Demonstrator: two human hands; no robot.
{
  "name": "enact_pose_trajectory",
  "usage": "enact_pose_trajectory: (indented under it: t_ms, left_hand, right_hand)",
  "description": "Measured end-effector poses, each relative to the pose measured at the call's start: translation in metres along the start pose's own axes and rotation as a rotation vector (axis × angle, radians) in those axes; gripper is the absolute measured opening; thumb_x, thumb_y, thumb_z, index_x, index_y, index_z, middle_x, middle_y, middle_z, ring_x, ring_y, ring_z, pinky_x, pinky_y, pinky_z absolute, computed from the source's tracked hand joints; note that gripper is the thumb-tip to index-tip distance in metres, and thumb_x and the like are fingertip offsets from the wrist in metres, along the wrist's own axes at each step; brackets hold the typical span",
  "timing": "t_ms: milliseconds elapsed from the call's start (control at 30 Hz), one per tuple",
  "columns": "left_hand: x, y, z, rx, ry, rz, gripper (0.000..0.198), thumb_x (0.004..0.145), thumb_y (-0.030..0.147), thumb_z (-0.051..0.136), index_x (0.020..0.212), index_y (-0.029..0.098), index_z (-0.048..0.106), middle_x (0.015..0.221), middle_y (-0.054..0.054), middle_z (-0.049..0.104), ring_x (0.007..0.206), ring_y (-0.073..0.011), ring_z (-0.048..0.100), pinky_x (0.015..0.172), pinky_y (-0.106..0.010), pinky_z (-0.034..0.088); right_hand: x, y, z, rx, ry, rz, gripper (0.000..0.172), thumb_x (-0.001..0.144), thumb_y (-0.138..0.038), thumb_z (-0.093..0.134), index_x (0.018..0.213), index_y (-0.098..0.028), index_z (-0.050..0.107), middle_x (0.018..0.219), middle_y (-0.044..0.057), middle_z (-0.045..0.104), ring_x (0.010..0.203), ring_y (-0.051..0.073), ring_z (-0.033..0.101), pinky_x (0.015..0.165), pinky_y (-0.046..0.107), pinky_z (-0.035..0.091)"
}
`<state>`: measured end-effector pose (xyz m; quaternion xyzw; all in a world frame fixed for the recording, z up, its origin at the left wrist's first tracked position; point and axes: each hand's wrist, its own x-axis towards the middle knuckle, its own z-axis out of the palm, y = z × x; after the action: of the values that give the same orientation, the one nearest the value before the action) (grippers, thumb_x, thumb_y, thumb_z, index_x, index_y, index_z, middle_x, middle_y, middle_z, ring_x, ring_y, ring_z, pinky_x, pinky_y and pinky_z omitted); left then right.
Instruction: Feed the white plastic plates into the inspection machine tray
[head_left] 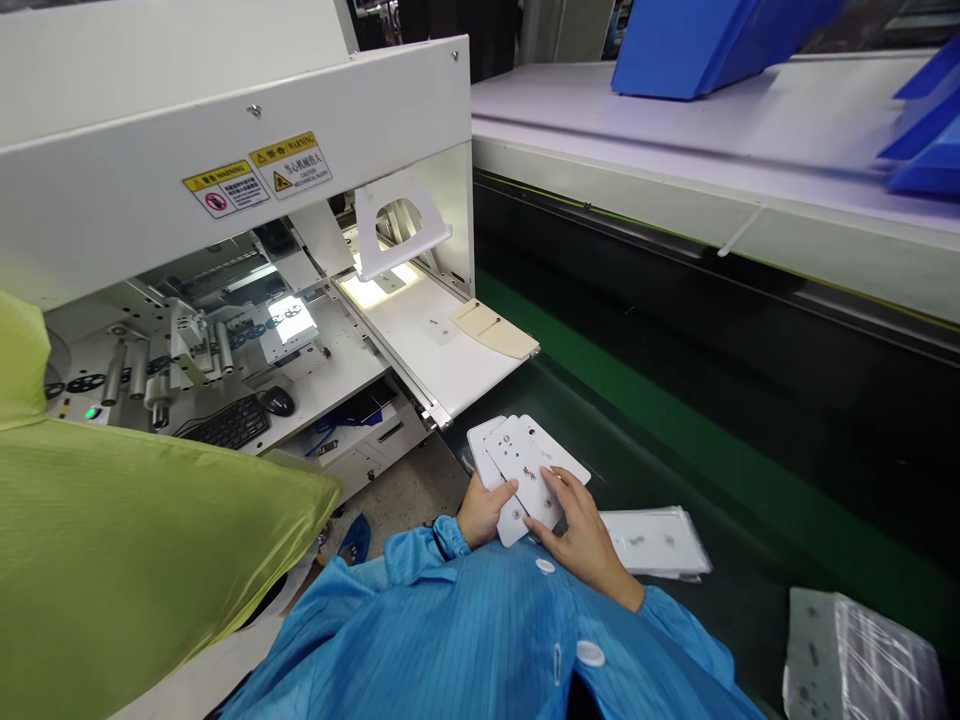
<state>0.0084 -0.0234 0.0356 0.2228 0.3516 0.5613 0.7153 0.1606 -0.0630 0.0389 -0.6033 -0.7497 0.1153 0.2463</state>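
Several white rounded-corner cards [517, 455] with small dark printed marks are fanned out in front of my body. My left hand [481, 510] is closed on their left side, its thumb lying over the front. Across the lower right of the fan, my right hand [583, 535] has its thumb and fingers on the top card, holding it near its edges. The fingers under the cards are hidden. Just right of my right hand, a stack of similar white cards [652, 542] in clear plastic lies on the dark green surface.
A white machine [420, 110] with a flat feed belt [427, 330] stands ahead to the left. A plastic-wrapped pack [862, 655] lies at lower right. Blue bins [675, 50] sit on the raised shelf [555, 100]. A person in a yellow-green garment [150, 540] is close on the left.
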Motion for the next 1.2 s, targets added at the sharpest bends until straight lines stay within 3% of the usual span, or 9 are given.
enact_pose_trajectory:
  t_ms: [533, 900, 1200]
  left_hand:
    - [0.003, 0.010, -0.014, -0.071, 0.009, -0.013, 0.064, 0.061, 0.031, 0.078, 0.119, 0.017, 0.054, 0.110, -0.013, 0.067, 0.105, -0.0305, 0.060, 0.094, -0.047, 0.043]
    - [0.021, 0.024, -0.036, -0.063, 0.093, -0.020, 0.062, 0.057, 0.033, 0.079, 0.112, 0.015, 0.059, 0.103, -0.012, 0.069, 0.098, -0.0303, 0.063, 0.092, -0.047, 0.044]
    - [0.038, 0.026, -0.034, -0.064, 0.096, -0.044, 0.059, 0.055, 0.033, 0.080, 0.107, 0.014, 0.061, 0.103, -0.013, 0.069, 0.098, -0.0304, 0.062, 0.093, -0.049, 0.043]
  right_hand:
    - [0.014, -0.007, 0.005, -0.048, 0.043, -0.037, 0.056, 0.081, -0.052, 0.054, 0.128, -0.023, 0.046, 0.122, 0.012, 0.050, 0.113, 0.029, 0.048, 0.092, 0.047, 0.045]
    - [0.045, -0.016, 0.023, -0.027, -0.035, -0.109, 0.055, 0.081, -0.050, 0.054, 0.127, -0.020, 0.047, 0.124, 0.013, 0.050, 0.114, 0.029, 0.047, 0.091, 0.048, 0.044]
    - [0.055, -0.010, 0.027, 0.007, 0.013, -0.090, 0.052, 0.081, -0.048, 0.055, 0.126, -0.024, 0.048, 0.125, 0.012, 0.049, 0.115, 0.029, 0.046, 0.094, 0.049, 0.042]
